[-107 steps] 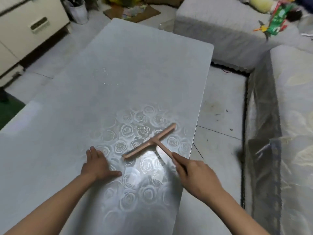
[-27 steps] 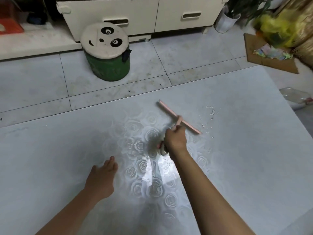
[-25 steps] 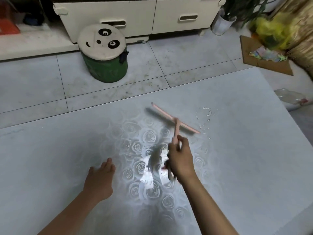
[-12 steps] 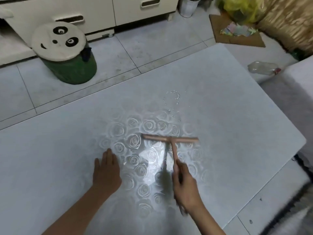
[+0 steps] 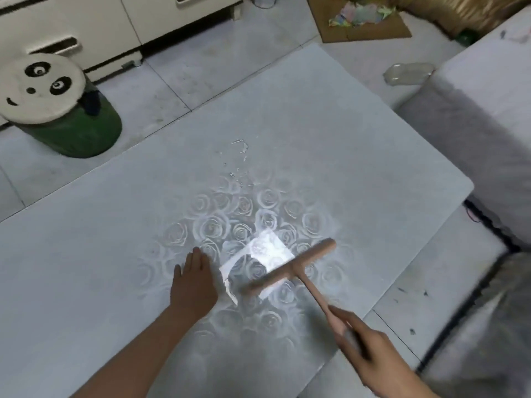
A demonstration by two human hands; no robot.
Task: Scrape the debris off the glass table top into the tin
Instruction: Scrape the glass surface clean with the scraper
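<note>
The glass table top (image 5: 115, 239), grey with a rose pattern, fills the middle of the head view. Small white debris (image 5: 239, 156) lies scattered on it, beyond the bright glare patch. My right hand (image 5: 370, 354) grips the handle end of a T-shaped wooden scraper (image 5: 293, 267), whose crossbar lies near the table's right edge, well short of the debris. My left hand (image 5: 194, 280) rests flat on the glass, fingers straight, left of the scraper. No tin is in view.
A green stool with a panda-face cushion (image 5: 54, 107) stands on the tiled floor at the far left. A grey sofa (image 5: 474, 133) borders the table's right side. A plastic bottle (image 5: 408, 73), a cardboard sheet (image 5: 365, 27) and a cream cabinet (image 5: 86, 27) lie beyond.
The scraper has been drawn back toward me and to the right, away from the debris, and its crossbar has turned. My left hand stays flat on the glass. The view has swung.
</note>
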